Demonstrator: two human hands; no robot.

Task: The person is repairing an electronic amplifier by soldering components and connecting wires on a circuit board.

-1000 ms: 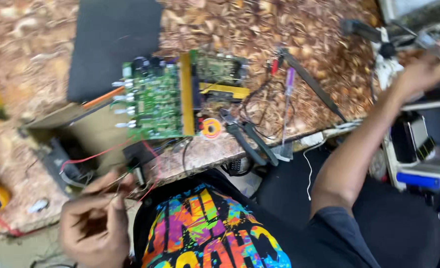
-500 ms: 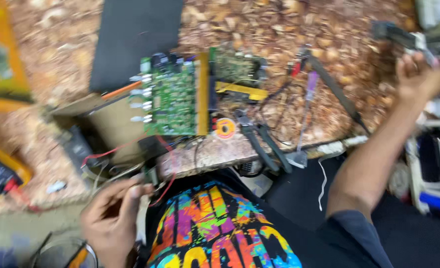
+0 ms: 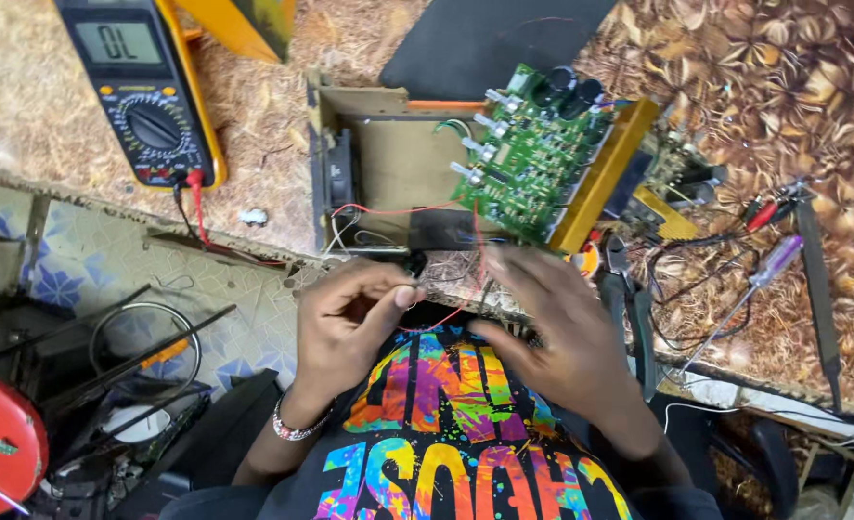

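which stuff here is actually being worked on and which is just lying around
In hand:
left hand pinching a small black part on the red wire
right hand at the same wires
green circuit board in its open casing

Lying about:
yellow multimeter
pliers
screwdriver
black mat

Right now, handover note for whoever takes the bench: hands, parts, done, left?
Left hand: pinching a small black part on the thin red wire at the bench edge.
Right hand: fingers spread beside it; any grip is unclear.
Green circuit board with yellow side rail rests tilted on the open tan metal chassis.
Yellow-cased multimeter sits further left.
Done: board lifted out. Left: wires loose.
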